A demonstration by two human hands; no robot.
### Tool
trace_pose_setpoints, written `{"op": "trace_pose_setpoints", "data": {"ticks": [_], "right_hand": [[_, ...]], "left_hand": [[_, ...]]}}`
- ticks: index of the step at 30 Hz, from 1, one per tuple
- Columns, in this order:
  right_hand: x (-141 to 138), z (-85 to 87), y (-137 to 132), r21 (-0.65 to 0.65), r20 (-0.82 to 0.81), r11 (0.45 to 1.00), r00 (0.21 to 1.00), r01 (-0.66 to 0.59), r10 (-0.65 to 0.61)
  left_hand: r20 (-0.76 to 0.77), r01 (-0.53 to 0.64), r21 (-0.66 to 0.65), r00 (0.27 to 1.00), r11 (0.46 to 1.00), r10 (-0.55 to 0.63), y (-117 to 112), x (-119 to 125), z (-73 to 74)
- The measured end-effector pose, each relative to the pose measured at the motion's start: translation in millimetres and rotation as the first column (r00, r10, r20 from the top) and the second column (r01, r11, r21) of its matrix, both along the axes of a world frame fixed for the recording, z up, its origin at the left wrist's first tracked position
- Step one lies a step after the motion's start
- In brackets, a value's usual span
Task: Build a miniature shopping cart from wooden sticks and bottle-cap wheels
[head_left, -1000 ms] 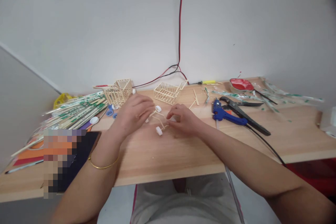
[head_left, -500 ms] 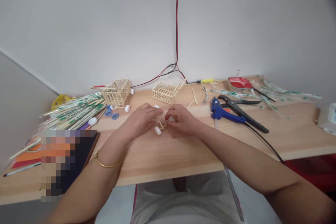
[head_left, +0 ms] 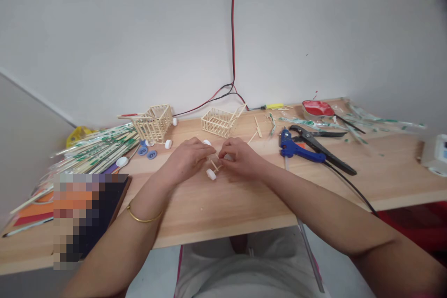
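Observation:
A small frame of thin wooden sticks with white wheels [head_left: 211, 173] lies on the wooden table [head_left: 244, 205] between my two hands. My left hand [head_left: 188, 157] rests over its left side, fingers curled down onto the sticks. My right hand [head_left: 240, 158] pinches the frame's right side with fingertips closed. One white wheel shows in front of the fingers, another behind my left hand. Most of the frame is hidden under the fingers.
Two stick-built baskets [head_left: 155, 122] [head_left: 219, 122] stand behind my hands. Wrapped chopsticks [head_left: 98, 151] pile at the left beside blue caps [head_left: 146, 152]. A blue glue gun [head_left: 296, 149], black pliers [head_left: 321, 146] and a red dish [head_left: 316, 108] lie at the right. Red and black wires [head_left: 233, 32] hang down the wall.
My left hand has come down and closer to my right hand, closing over the wheeled stick frame. The frame has stayed on the table.

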State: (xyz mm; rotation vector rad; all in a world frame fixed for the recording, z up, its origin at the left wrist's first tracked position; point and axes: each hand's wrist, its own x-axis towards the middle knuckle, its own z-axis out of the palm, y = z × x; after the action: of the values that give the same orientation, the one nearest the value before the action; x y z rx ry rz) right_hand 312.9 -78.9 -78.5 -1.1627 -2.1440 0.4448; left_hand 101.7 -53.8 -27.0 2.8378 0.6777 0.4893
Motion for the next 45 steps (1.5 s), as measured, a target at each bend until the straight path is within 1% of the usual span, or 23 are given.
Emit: {"op": "trace_pose_setpoints", "data": {"ticks": [7, 15, 24, 30, 34, 39, 45], "right_hand": [[0.1, 0.2, -0.1, 0.005, 0.004, 1.0, 1.0, 0.004, -0.004], [-1.2, 0.9, -0.7, 0.003, -0.01, 1.0, 1.0, 0.01, -0.01], [-0.6, 2.3, -0.7, 0.006, -0.033, 1.0, 0.999, -0.019, 0.019], [-1.1, 2.9, -1.0, 0.016, -0.03, 1.0, 0.999, -0.011, 0.011], [-1.6, 3.5, -1.7, 0.018, -0.032, 1.0, 0.999, 0.001, -0.001], [-1.5, 1.0, -0.5, 0.006, -0.029, 1.0, 0.999, 0.022, -0.022], [-1.4, -0.4, 0.3, 0.018, -0.037, 1.0, 0.999, 0.012, -0.011]], "left_hand": [[0.002, 0.001, -0.005, 1.0, 1.0, -0.001, 0.1, 0.3, -0.3], [0.014, -0.019, 0.006, 1.0, 1.0, 0.019, -1.0, 1.1, -6.5], [0.005, -0.021, 0.012, 1.0, 1.0, 0.021, -0.6, -0.1, -7.1], [0.002, -0.035, 0.018, 0.999, 0.999, 0.035, 1.7, -0.5, -10.5], [0.004, -0.024, 0.019, 1.0, 1.0, 0.024, 1.6, 0.8, -11.9], [0.01, -0.035, 0.024, 0.999, 0.999, 0.035, 0.3, 1.6, -11.9], [0.028, -0.048, 0.015, 0.998, 0.999, 0.048, 1.1, 0.6, -13.7]]}}
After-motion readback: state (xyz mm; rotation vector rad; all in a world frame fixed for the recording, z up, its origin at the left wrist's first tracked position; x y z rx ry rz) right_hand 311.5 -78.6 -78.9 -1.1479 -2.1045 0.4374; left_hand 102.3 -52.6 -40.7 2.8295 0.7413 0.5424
